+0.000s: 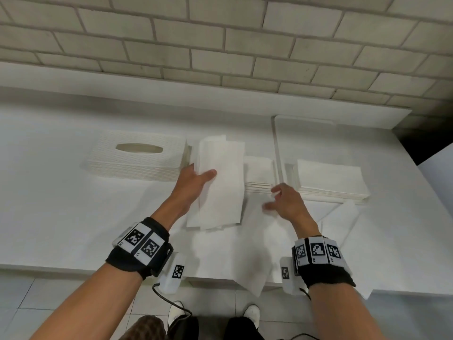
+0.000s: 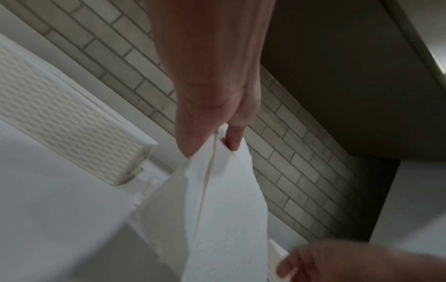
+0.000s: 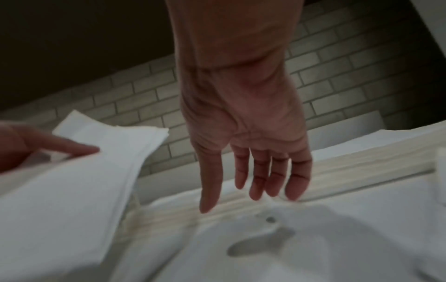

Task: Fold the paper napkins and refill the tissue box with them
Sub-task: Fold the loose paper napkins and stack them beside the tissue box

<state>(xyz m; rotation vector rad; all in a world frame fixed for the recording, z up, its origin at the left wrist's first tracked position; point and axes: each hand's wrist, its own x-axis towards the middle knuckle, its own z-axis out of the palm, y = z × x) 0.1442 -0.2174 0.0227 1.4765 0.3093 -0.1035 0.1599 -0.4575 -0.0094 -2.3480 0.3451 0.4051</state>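
My left hand pinches a bundle of folded white napkins by its left edge and holds it above the counter; the wrist view shows thumb and fingers clamped on the napkins. The white textured tissue box with an oval slot lies just left of the bundle. My right hand hovers open, fingers straight and relaxed, over an unfolded napkin spread at the counter's front edge. A small stack of folded napkins lies behind it.
A thicker stack of square napkins sits at the right in a flat white tray. Another loose napkin lies in front of it. A brick wall backs the white counter.
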